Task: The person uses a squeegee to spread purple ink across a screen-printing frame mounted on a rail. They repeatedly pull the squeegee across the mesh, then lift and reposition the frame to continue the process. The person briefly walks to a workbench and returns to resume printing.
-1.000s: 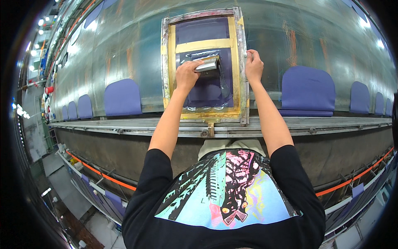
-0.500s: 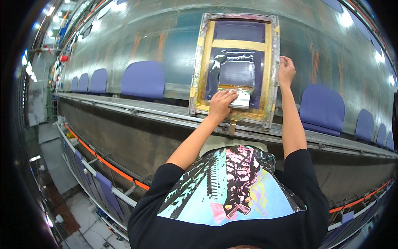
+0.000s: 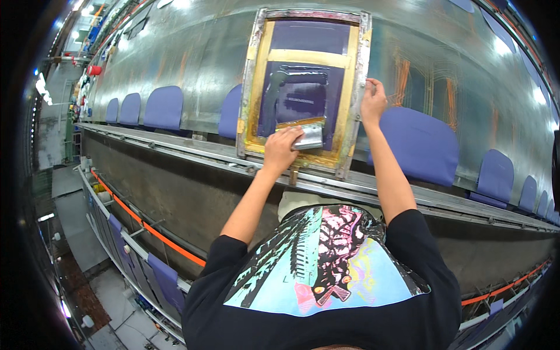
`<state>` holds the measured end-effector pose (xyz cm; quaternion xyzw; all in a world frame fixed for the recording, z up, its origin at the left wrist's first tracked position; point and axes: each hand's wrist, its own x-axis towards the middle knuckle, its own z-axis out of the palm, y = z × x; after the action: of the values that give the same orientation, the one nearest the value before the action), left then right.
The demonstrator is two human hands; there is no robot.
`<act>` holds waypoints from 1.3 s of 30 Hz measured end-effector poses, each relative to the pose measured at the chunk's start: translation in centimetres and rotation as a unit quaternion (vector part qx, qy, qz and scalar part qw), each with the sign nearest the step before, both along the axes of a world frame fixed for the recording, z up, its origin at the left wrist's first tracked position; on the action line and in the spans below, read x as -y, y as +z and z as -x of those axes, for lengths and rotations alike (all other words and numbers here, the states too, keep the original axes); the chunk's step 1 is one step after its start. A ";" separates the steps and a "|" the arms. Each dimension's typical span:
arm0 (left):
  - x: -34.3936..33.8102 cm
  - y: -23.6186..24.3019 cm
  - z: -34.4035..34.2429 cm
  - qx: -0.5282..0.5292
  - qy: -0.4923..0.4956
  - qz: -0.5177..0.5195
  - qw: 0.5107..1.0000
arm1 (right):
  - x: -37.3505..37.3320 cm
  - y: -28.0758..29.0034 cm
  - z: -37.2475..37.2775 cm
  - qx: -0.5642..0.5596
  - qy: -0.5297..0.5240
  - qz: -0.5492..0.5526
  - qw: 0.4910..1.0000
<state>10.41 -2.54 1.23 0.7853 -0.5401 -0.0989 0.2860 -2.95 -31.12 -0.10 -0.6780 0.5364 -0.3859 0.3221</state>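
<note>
The left hand is closed over the left end of a metal-bodied squeegee, fingers on top, so the tool sticks out to the right of the knuckles. Its long axis runs left to right, the right end tipped slightly away from the person, roughly crosswise to the long axis of the rectangular frame beneath it. The frame lies on the glossy surface with its length running away from the body, the far end leaning a little right. The squeegee sits in the near part of the frame's lower panel — most of that panel lies beyond it, with wet, dark streaks at its left and far sides.

The left hand is the nearer one to the tool; the right hand is up at the frame's right side, fingers bent against or just beside the outer edge. At this angle I cannot tell whether it truly grips there.

A yellow band crosses the frame between the lower panel and a smaller far panel. The frame's near side wall stands close behind the squeegee, and a small bracket lies just outside it, near the metal rail along the surface's front. Rounded purple pieces lie in a row on both sides: a large one partly behind the right forearm, another partly hidden by the frame's left side — more farther out.
</note>
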 end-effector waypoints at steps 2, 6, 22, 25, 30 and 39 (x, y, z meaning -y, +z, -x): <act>-0.1 0.2 0.0 -0.013 0.000 -0.019 1.000 | -0.5 0.9 -0.3 -0.004 0.000 -0.055 0.999; -1.2 -0.3 -0.8 0.016 -0.011 -0.004 1.000 | -0.3 0.5 -1.0 0.020 -0.001 -0.030 0.999; 11.2 1.1 -10.3 -0.043 -0.013 0.020 0.999 | 1.7 -0.8 -1.4 -0.035 -0.033 -0.028 0.998; 13.5 0.3 -12.0 0.031 -0.029 0.078 0.996 | 1.4 -0.6 -2.0 -0.031 -0.030 -0.032 0.999; 10.2 -1.5 -9.5 0.063 -0.042 0.101 0.992 | 0.8 -1.8 -2.3 -0.006 -0.036 0.041 0.998; -7.5 4.3 -16.1 -0.011 -0.116 0.073 0.991 | -7.0 6.7 -11.8 -0.086 -0.069 0.042 0.993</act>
<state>26.53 4.94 5.52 0.6935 -0.6300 -0.1005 0.3347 8.84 -24.12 6.64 -0.6833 0.5905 -0.3697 0.2185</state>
